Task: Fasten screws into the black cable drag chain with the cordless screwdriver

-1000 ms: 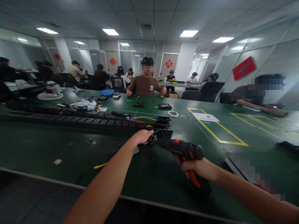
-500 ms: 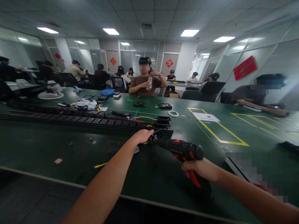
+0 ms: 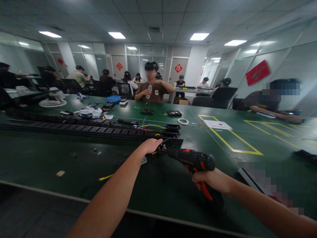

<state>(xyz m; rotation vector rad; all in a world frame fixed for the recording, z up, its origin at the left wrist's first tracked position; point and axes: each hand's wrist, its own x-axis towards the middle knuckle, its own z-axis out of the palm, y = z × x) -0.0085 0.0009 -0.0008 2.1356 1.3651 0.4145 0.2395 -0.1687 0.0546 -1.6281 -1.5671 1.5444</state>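
My left hand [image 3: 151, 145] is closed on a small black plastic housing [image 3: 166, 144], tilted above the green table. A yellow wire [image 3: 106, 177] shows beyond my left forearm. My right hand [image 3: 206, 180] grips a black and orange cordless drill [image 3: 192, 158] by its handle, finger near the trigger. The drill's front end points left at the housing; whether its tip touches the housing I cannot tell. Just behind my left hand lie long black power strips [image 3: 104, 129] with rows of sockets. Blue and yellow wires [image 3: 153, 125] run to their right-hand end pieces.
On the green table [image 3: 74, 188] lie a roll of white tape [image 3: 183, 121], a paper sheet [image 3: 218, 124], a blue basket [image 3: 113, 99] and black open cases [image 3: 174, 113]. A co-worker [image 3: 153, 86] across the table holds a bottle. Another person [image 3: 267, 96] sits at the right.
My hands, the housing and the drill stay nearly in place. Across the table the co-worker's bottle has moved left and their raised hand has lowered somewhat.
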